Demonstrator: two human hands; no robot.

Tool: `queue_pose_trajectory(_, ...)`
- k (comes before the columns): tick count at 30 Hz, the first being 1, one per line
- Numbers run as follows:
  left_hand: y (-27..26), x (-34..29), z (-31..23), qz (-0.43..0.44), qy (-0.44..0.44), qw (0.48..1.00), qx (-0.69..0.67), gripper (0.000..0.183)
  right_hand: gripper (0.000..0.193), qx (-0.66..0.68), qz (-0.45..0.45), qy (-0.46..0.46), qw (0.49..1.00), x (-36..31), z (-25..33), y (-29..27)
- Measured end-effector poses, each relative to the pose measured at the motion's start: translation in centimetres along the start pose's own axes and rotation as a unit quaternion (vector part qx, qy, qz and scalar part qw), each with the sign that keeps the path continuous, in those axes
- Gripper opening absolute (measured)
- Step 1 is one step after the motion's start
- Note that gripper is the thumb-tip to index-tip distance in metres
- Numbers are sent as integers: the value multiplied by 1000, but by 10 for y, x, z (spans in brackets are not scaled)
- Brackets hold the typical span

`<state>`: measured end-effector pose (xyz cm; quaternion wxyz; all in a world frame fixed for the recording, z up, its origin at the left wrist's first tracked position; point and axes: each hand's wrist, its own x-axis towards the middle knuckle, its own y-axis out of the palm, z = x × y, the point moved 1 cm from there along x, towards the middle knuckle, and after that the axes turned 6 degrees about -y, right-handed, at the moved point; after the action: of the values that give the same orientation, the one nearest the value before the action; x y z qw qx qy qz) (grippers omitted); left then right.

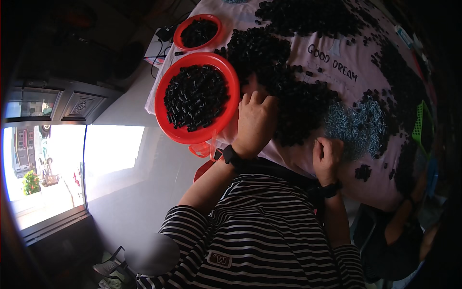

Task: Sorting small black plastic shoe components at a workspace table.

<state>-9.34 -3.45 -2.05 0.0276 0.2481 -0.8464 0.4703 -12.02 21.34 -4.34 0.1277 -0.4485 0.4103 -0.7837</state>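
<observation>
My left hand (256, 123) is at the near edge of a heap of small black pieces (303, 108), beside a large red plate (233, 91). Its fingers curl down, and whatever is in them is hidden. To its right, my right hand (329, 158) is closed beside a pile of thin silvery-blue pieces (358, 123) that look like screws or pins. Its fingertips are bent inward, and I cannot make out what they hold. Many short, black cylindrical pieces (196, 98) fill the large plate.
A smaller red plate (218, 33) of black pieces stands behind the large one. More black heaps (308, 17) spread over the pale printed cloth (332, 53). A green basket (422, 127) is at the right edge. Another person's arm (402, 221) shows at lower right.
</observation>
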Motion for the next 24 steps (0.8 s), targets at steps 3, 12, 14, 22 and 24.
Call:
queue_pose_trajectory(3,2,-6,-12,55,37,998,-8,14,23,0,-1,-1,1000,-1,-1,0)
queue_pose_trajectory(12,19,-6,-20,85,59,993,48,12,23,0,3,2,1000,1,1,-1)
queue_pose_trajectory(14,19,-6,-20,85,65,993,49,12,23,2,2,3,1000,2,2,-1)
queue_pose_trajectory(22,-7,3,-3,3,34,998,57,8,22,5,-4,9,1000,3,2,-1)
queue_pose_trajectory(24,-5,2,3,40,48,993,96,10,22,6,-4,5,1000,2,0,-1)
